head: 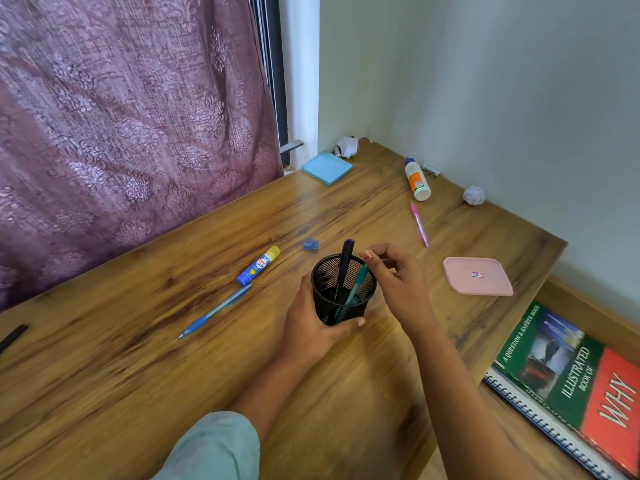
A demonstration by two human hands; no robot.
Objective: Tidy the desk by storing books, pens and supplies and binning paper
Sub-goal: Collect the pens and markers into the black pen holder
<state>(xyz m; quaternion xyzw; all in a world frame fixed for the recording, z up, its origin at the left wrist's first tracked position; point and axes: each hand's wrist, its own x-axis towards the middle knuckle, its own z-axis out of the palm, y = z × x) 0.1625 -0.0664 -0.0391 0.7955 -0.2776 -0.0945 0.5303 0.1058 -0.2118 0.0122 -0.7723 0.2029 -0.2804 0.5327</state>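
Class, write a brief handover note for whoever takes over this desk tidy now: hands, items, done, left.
Left hand grips the mesh pen holder. Right hand sits at the top of the green pen; grip unclear.
Done: black pen and green pen in holder.
Left: store blue pen, pink pen, glue stick, sharpener, glue bottle, sticky notes; bin paper ball by the wall, crumpled wad in the corner.

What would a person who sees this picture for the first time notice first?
The eye goes first to the middle of the desk, where the left hand grips a black mesh cup and the right hand is at its rim, right above a green pen leaning inside. Next come the red and green book at the lower right and the purple curtain on the left.
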